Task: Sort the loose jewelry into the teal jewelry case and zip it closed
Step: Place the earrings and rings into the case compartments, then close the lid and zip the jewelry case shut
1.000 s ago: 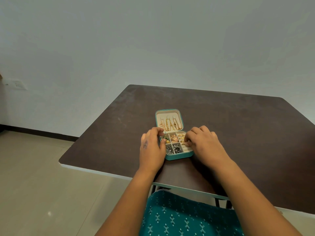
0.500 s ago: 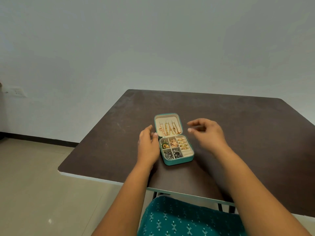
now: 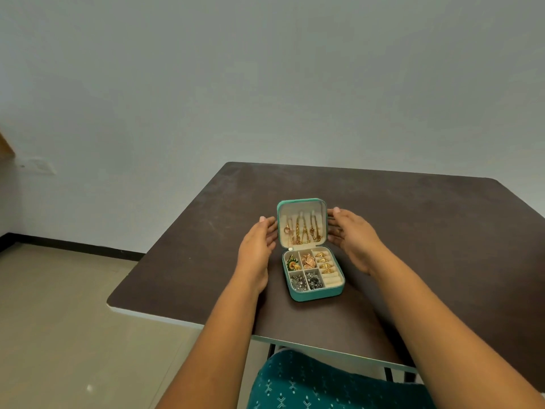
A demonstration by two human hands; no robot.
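Observation:
The teal jewelry case (image 3: 317, 294) stands open on the dark table (image 3: 413, 231), its lid (image 3: 302, 202) raised toward the wall. Gold chains (image 3: 302, 230) hang inside the lid. The base compartments hold gold rings (image 3: 323, 262), a rose-gold piece (image 3: 308, 260), a green and gold piece (image 3: 292, 263) and dark silver pieces (image 3: 306, 281). My left hand (image 3: 258, 246) lies with straight fingers against the lid's left edge. On the other side, my right hand (image 3: 351, 236) has straight fingers at the lid's right edge. No loose jewelry shows on the table.
The table's near edge (image 3: 182, 321) runs white below my forearms, with teal patterned cloth (image 3: 324, 385) on my lap under it. A grey wall stands behind the table and beige floor tiles (image 3: 59, 305) lie to the left.
Both hands left the base compartments and moved up to either side of the raised lid. The right hand, curled half a second ago, is now straightened.

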